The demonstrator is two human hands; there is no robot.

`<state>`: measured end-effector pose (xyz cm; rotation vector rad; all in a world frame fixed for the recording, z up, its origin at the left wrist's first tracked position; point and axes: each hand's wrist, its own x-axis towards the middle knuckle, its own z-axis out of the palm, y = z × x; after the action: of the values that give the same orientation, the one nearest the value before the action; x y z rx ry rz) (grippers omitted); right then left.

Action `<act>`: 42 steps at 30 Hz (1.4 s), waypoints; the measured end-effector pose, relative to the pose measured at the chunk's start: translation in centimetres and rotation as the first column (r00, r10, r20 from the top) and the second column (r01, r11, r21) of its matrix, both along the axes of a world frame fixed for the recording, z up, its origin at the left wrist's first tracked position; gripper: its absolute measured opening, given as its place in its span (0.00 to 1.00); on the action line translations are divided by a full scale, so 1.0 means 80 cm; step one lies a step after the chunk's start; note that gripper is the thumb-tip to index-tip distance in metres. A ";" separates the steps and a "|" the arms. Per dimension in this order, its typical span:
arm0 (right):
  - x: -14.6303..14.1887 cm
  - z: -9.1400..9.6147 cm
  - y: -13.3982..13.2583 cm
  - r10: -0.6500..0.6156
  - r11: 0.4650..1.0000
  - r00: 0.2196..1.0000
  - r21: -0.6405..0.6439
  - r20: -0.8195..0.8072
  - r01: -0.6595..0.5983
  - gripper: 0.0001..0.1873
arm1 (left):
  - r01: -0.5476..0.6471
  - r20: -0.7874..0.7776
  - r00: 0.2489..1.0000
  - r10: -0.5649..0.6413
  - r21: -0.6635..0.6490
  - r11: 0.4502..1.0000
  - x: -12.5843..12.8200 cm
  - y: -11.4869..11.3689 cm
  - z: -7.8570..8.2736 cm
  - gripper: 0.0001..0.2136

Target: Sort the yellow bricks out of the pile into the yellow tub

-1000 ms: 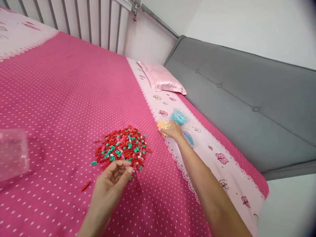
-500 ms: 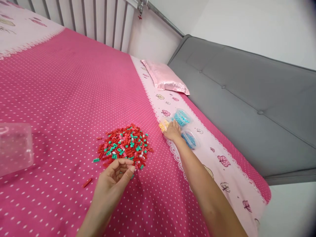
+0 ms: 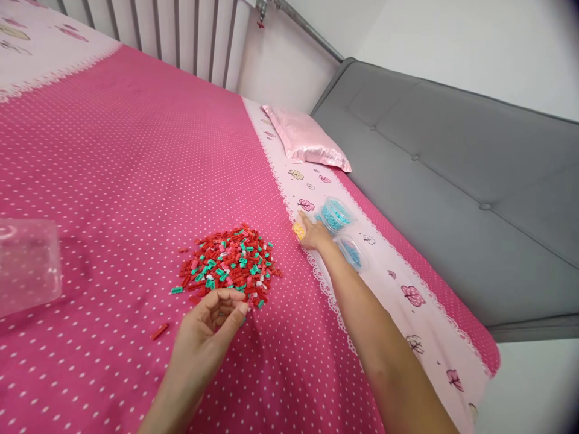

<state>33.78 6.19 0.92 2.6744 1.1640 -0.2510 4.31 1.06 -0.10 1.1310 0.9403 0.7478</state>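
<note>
A heap of small red, green and pink bricks [image 3: 230, 265] lies on the pink dotted bedsheet [image 3: 113, 163]. My left hand [image 3: 210, 319] rests palm up at the heap's near edge, fingers loosely curled, and I see nothing in it. My right hand [image 3: 315, 236] is stretched out to the right of the heap and lies over a small round tub of yellow pieces [image 3: 298, 231], fingers wrapped on it, thumb pointing up. Two clear tubs of blue pieces sit just beyond: one [image 3: 335, 215] behind the hand, one [image 3: 353, 253] beside my wrist.
A clear plastic box [image 3: 27, 265] lies at the left edge. One red brick [image 3: 159, 331] sits apart from the heap. A pink satin pillow [image 3: 307, 140] lies by the grey padded headboard [image 3: 452, 193]. A white radiator [image 3: 181, 36] stands behind the bed.
My right hand has slid further over the yellow tub, hiding most of it. My left hand has stayed by the heap.
</note>
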 end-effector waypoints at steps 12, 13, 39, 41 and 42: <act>-0.011 -0.033 0.001 -0.005 0.948 0.998 0.317 0.056 -0.013 0.27 | -0.017 -0.008 1.000 0.017 -0.010 1.000 -0.002 0.003 -0.011 0.15; -0.011 -0.034 0.001 -0.005 0.949 0.998 0.314 0.059 -0.014 0.27 | -0.023 -0.010 1.000 0.023 -0.009 1.000 -0.003 0.003 -0.012 0.15; -0.023 -0.064 -0.046 -0.218 0.795 0.969 0.597 0.117 0.107 0.28 | -0.029 0.014 0.999 0.029 -0.037 0.999 -0.003 0.006 -0.010 0.16; -0.022 -0.064 -0.038 -0.264 0.778 0.959 0.610 0.099 0.151 0.28 | -0.035 0.015 0.999 0.036 -0.045 0.998 -0.004 0.007 -0.010 0.17; -0.021 -0.062 -0.035 -0.279 0.775 0.956 0.610 0.092 0.167 0.28 | -0.040 0.016 0.999 0.041 -0.047 0.998 -0.004 0.007 -0.010 0.17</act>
<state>32.07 3.43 -4.08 3.2973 0.9827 0.3939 4.00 1.65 -0.89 1.0656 0.9637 0.7633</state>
